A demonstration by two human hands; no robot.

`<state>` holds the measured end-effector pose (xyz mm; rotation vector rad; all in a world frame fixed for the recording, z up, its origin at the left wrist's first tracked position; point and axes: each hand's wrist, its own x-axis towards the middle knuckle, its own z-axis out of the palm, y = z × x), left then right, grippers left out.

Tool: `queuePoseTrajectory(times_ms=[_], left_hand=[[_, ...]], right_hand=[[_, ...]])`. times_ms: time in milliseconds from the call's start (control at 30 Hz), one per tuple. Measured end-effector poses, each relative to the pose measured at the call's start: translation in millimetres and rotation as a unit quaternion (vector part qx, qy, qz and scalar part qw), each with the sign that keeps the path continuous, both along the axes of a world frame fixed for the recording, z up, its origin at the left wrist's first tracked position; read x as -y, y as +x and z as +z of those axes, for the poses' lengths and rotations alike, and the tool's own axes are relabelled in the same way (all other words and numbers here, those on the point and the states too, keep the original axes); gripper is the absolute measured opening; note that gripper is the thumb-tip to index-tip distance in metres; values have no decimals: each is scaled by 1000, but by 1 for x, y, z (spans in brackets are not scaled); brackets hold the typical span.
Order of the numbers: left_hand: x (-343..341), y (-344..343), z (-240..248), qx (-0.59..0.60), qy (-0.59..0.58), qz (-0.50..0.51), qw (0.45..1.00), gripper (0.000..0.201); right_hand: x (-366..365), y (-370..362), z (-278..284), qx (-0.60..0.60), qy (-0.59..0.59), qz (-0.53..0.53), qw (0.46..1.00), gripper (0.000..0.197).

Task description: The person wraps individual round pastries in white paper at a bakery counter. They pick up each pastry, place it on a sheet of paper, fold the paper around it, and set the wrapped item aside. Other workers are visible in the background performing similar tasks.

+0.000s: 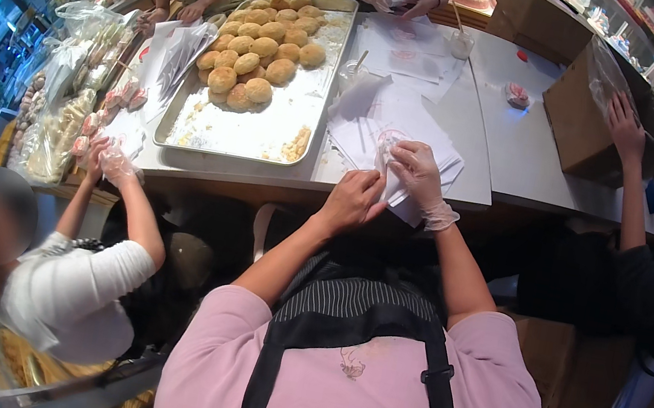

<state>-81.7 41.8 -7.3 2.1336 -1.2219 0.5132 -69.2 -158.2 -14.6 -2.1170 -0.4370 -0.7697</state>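
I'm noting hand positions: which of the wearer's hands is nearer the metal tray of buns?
Left. The left hand is to the right of the metal tray, apart from it; the gloved right hand is farther right, over the white papers.

Taking the left hand (354, 198) and right hand (421, 175) as clock centre, paper sheets (434, 154) lie on the table (525, 155) at twelve o'clock. The tray (238, 139) is at ten, with buns (262, 46) mostly on its far half. The first jar (350, 78) stands at eleven, the second jar (460, 47) at one. The nearer carton (581, 125) is at two; between it and the second jar lies a packet (517, 96).
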Motion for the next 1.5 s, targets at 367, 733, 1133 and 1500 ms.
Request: queuePoseTrajectory(times_ms=[367,733,1133,1500], left_hand=[[-3,21,12,-84,28,-22,996,29],[26,75,37,-4,7,-36,999,5],[26,51,0,-229,-179,-5,957,28],[33,65,-13,-317,-242,3,917,22]], right_hand=[[-4,-2,2,42,-65,-34,996,25],[18,-14,7,-58,-115,106,986,38],[-11,-12,-12,-62,112,-66,989,20],[11,-6,25,-296,237,-58,923,17]])
